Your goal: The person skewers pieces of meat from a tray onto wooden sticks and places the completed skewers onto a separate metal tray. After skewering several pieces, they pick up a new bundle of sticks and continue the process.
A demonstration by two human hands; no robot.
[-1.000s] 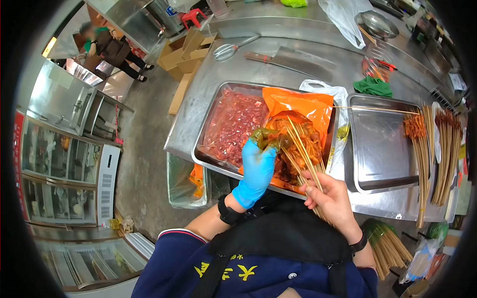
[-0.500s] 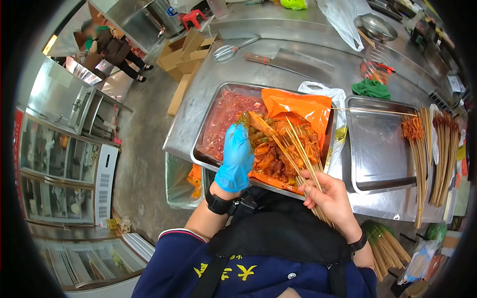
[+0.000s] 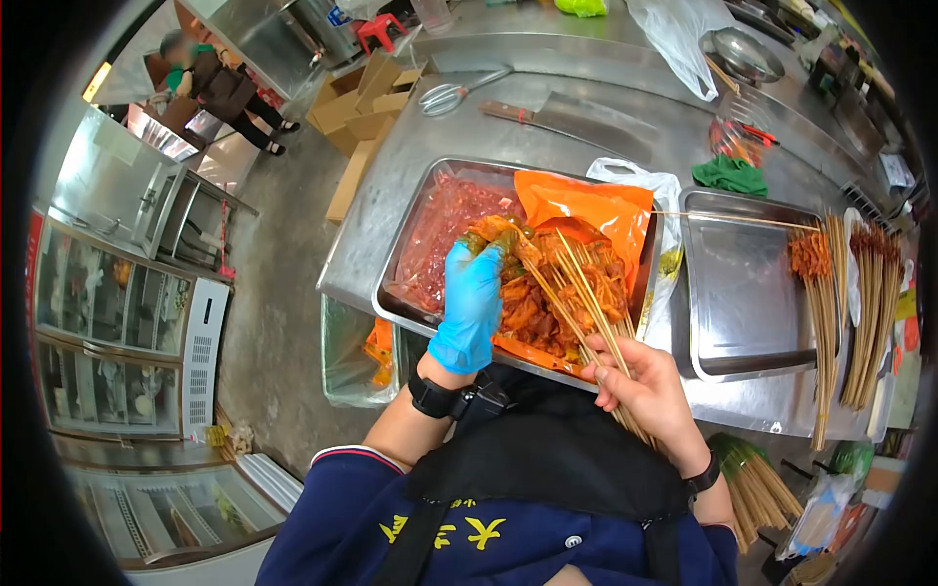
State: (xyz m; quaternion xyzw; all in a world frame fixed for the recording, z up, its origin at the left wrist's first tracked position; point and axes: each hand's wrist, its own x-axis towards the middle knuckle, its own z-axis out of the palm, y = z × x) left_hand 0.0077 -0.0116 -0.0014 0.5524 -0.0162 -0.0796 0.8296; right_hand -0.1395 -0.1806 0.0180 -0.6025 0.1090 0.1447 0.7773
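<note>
Two hands work over the steel tray (image 3: 386,298). The blue-gloved left hand (image 3: 472,303), a second ago nearer the tray's front rim, has moved to its middle, fingers curled around a greenish marinated piece (image 3: 486,237) atop the sauced meat pile (image 3: 552,313). The bare right hand (image 3: 645,386), at the front rim, keeps its fist closed on a skewer bundle (image 3: 576,288), so piece and sticks sit close together.

bright, even light; fisheye w/ dark edges

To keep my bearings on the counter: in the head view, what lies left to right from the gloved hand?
Gloved left hand → bare sticks held by right hand → empty steel tray → loaded skewers.
</note>
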